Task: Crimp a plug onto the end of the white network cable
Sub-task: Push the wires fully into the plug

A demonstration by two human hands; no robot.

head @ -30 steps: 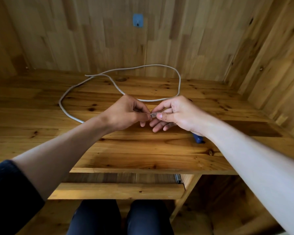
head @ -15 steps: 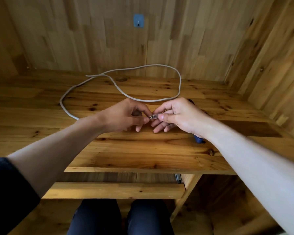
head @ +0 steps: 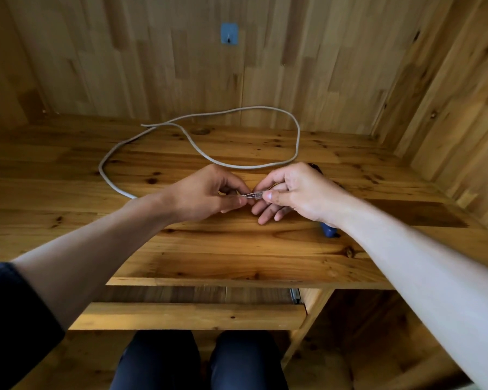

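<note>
Seating the plug [head: 255, 195]: right hand [head: 302, 190] pinches it, left hand [head: 209, 192] pinches the cable [head: 265, 166] end, mid-desk. Wires are best held flat, pushed fully home — then crimped.

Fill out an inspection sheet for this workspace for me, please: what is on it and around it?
Surface: wooden desk, knotty planks.
Job's things: clear plug pinched by the right hand, meeting the end of the white network cable that the left hand pinches; how far the wires are in is too small to tell.
Clutter: blue-handled tool on the desk, mostly hidden under the right wrist.
Grippers: both hands meet fingertip to fingertip over the desk.
Cables: the white network cable lies in a loose loop, far end free near the back wall.
Surroundings: wood-panelled walls; blue wall hook; pull-out shelf under the desk.
</note>
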